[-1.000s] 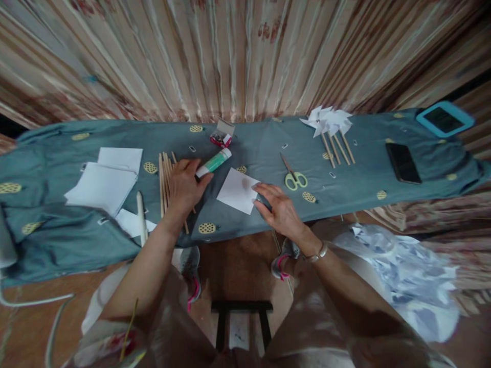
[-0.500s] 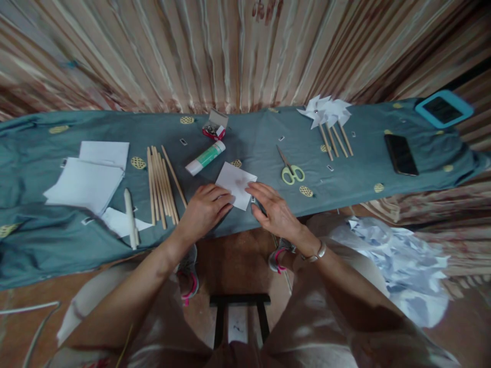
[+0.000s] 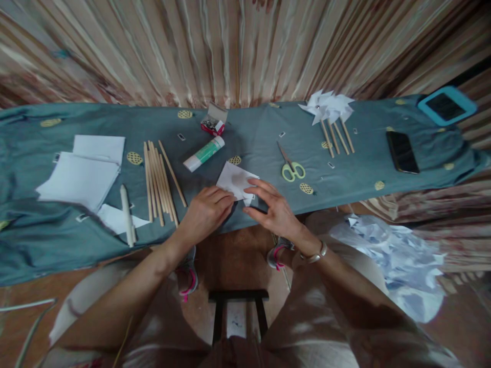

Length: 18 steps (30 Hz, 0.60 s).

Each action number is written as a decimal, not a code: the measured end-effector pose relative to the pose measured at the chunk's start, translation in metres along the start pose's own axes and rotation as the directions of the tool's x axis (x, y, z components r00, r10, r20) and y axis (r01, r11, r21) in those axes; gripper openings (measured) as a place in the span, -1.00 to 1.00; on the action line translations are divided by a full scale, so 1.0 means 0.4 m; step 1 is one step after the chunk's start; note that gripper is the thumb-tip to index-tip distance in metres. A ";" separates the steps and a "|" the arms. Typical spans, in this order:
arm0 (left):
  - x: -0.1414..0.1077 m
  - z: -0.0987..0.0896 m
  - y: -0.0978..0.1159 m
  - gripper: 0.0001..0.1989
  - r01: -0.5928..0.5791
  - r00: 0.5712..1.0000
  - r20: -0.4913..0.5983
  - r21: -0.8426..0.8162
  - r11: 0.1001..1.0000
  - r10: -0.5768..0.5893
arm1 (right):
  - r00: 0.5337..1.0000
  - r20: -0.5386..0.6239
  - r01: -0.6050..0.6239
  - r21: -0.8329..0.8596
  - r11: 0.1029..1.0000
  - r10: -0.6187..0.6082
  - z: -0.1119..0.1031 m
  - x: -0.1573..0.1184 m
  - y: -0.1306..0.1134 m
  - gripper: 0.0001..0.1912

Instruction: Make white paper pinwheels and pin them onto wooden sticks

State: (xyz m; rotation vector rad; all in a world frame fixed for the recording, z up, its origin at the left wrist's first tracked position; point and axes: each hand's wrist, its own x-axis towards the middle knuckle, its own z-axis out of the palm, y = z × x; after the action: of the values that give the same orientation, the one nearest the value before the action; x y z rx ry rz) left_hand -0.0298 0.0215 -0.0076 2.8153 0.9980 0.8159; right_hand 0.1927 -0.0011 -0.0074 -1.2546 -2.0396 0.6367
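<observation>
A white paper square (image 3: 231, 177) lies on the cloth in front of me, its near edge lifted or folded, with a small corner showing below. My left hand (image 3: 207, 209) is closed, thumb and fingertips pinching the paper's near left edge. My right hand (image 3: 275, 208) is open, fingers apart, the fingertips touching the paper's right side. Just beyond the paper lies a glue stick (image 3: 204, 153), its cap towards my left. Right of the paper rest scissors (image 3: 292, 169) with green handles.
Several wooden sticks (image 3: 156, 181) and stacked white paper (image 3: 82, 179) lie to the left, near a white pen-like tool (image 3: 126, 214). A small box of pins (image 3: 213, 122), paper pinwheels (image 3: 328, 106), a phone (image 3: 402, 152) and a blue-framed device (image 3: 447, 106) lie farther off. A bag of paper pieces (image 3: 399, 260) stands at right.
The paper's near edge has come up between my left fingers, and its outline looks folded. My right fingers have spread and shifted slightly. The view has tilted a little.
</observation>
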 end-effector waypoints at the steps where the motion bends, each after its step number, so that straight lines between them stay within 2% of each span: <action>1: -0.003 -0.005 0.010 -0.84 -0.010 1.000 -0.004 -0.023 1.000 0.010 | 1.000 -0.001 -0.014 0.024 1.000 0.014 0.000 -0.002 -0.002 -0.67; 7: -0.022 -0.021 0.053 -0.88 -0.013 1.000 0.017 -0.101 0.995 0.014 | 0.998 -0.002 -0.066 0.105 0.992 0.067 0.006 -0.017 -0.006 -0.96; 13: -0.028 -0.010 0.058 -0.81 0.066 0.998 0.012 -0.145 0.987 -0.065 | 0.995 -0.011 -0.102 0.082 0.991 0.103 0.017 -0.015 -0.005 -0.94; 18: -0.034 -0.003 0.061 -0.85 0.017 1.000 -0.022 -0.188 0.982 -0.022 | 0.995 -0.031 -0.093 0.034 0.995 0.094 0.022 -0.014 -0.009 -0.94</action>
State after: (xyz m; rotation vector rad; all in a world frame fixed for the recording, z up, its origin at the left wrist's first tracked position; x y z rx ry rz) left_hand -0.0251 -0.0062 -0.0076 2.6389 0.8979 0.8927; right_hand 0.1859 -0.0082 -0.0120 -1.3393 -1.9458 0.6860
